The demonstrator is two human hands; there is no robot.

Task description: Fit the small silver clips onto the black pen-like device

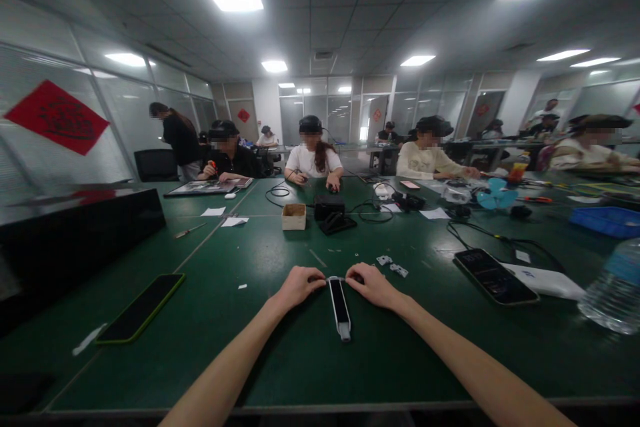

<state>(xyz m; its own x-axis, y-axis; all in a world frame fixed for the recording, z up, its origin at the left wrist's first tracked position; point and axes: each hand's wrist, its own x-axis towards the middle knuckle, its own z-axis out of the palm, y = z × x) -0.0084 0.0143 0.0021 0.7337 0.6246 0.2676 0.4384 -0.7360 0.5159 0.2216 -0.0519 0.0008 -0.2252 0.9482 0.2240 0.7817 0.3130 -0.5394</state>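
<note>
The table's [300, 373] near edge runs along the bottom, and both arms reach out over it. The left hand [299, 285] and right hand [373, 283] meet at the far end of a slim black strip [340, 303], which lies flat on the green top with its other end toward the person. Both hands are curled, fingertips pinched on that far end; whether a small piece sits between them is too small to tell. With only the tip held, a sideways pull could swing the free end or make it slip. A dropped piece could get lost among the white parts [393, 265] just beyond the right hand. The phone [495, 277] and bottle [613, 290] lie well apart.
</note>
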